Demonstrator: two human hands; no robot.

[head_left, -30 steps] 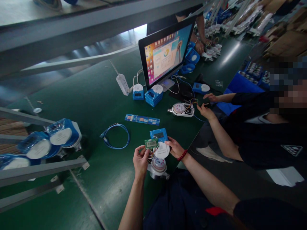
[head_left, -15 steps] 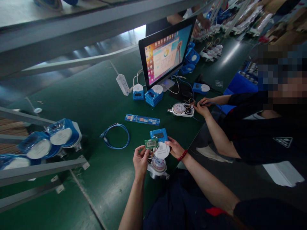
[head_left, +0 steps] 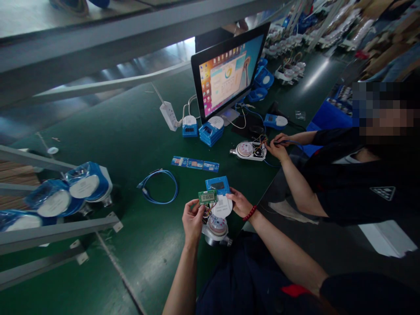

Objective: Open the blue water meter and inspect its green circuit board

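Green board [head_left: 207, 197] stays in left hand [head_left: 193, 221]; co-worker's hands [head_left: 277, 151] neared an open device [head_left: 246, 149].

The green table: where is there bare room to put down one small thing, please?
Bare patches lie between the coiled blue cable and power strip, and between that cable and the left hand. It is crowded around the monitor, with blue covers.

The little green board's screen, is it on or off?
On: the screen on the green board in the left hand shows dark digits.
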